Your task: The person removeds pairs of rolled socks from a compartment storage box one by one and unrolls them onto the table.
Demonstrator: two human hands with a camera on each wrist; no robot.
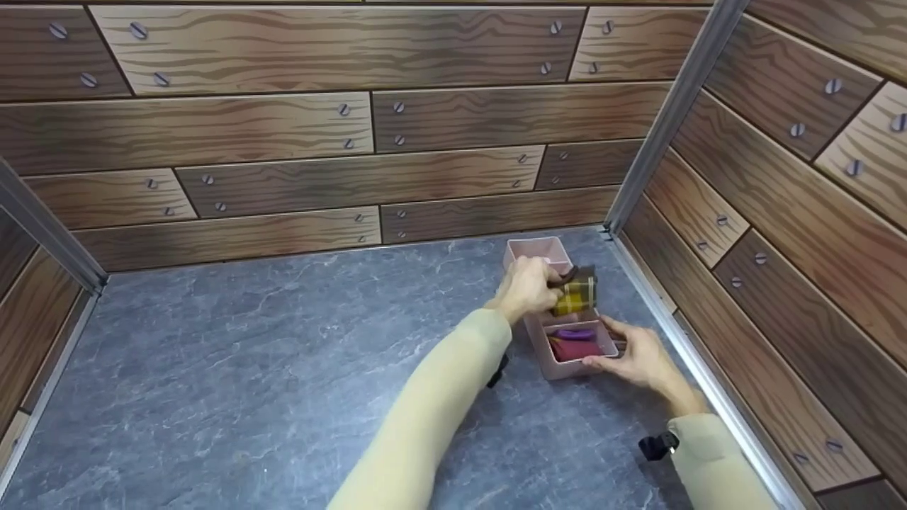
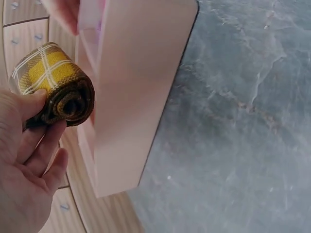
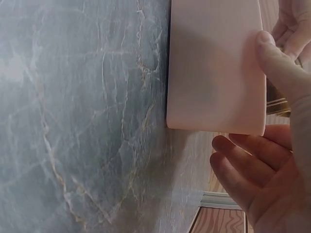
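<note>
My left hand (image 1: 528, 287) pinches a rolled-up plaid cloth (image 1: 577, 294), yellow and brown with white lines, above the middle of a pink divided box (image 1: 556, 370). In the left wrist view, thumb and fingertips grip the roll (image 2: 53, 80) beside the box wall (image 2: 141, 73), its dark spiral end showing. My right hand (image 1: 641, 358) holds the box's near right corner, thumb on the near rim and fingers along the right side. A red rolled cloth (image 1: 574, 349) and a purple item (image 1: 575, 333) lie in the near compartment. The left hand partly covers the far compartment (image 1: 535, 248).
The box stands on a grey marbled floor (image 1: 283, 368) near the back right corner. Wood-patterned walls (image 1: 340, 49) rise at the back and sides, with a metal rail (image 1: 694, 375) along the right edge close to the right hand.
</note>
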